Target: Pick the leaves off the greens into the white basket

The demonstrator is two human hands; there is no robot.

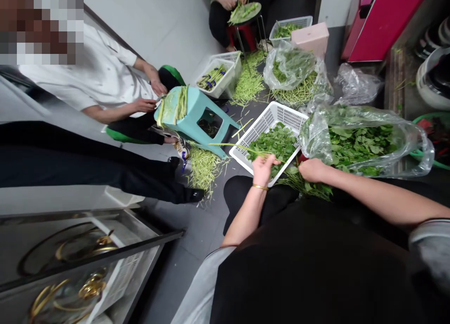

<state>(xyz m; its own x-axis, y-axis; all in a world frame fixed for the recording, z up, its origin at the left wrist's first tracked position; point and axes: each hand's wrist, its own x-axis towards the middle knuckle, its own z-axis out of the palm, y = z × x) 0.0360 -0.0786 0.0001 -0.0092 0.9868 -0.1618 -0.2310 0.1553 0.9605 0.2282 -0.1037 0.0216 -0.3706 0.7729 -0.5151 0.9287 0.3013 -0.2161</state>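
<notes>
My left hand [263, 170] is closed around a long thin green stem [234, 146] that points left past the rim of a white plastic basket [242, 158]. Loose green leaves [276, 142] lie inside that basket. My right hand [312, 169] forms a fist just right of the basket, and whatever it grips is hidden. A small red patch shows by its fingers. Below it spreads a bunch of leafy stems [312, 189]. Beyond the right wrist, a clear plastic bag [316, 139] gapes around many leafy greens [365, 146].
A person in white [116, 75] works at a turquoise stool [198, 110] on the left, beside someone's dark-trousered legs [98, 169]. Peelings [206, 170] litter the floor. A metal rack [140, 242] stands lower left. Another person's hands [228, 1] work behind a round stool.
</notes>
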